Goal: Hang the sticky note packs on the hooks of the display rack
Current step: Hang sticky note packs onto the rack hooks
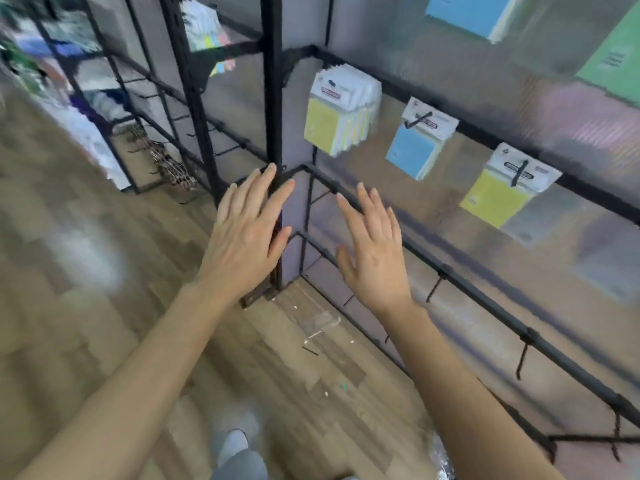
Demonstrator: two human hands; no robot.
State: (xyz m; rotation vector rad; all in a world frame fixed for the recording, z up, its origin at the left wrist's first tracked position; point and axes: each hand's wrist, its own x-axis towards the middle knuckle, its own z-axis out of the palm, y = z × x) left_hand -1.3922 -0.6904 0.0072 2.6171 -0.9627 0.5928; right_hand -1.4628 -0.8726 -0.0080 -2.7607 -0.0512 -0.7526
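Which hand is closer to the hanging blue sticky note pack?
Right. The right hand is below the blue sticky note pack; the left hand is farther left.

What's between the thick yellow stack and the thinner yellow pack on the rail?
Head view: blue packs hang there, between the yellow stack and the thinner yellow pack.

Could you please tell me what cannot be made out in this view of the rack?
Head view:
Print on the pack labels: too small, blurred.
Far-left shelves: motion blur hides their contents.
Blue sheet and green sheet: cut off by the frame edges.
Stacked yellow packs: overlap hides their count.
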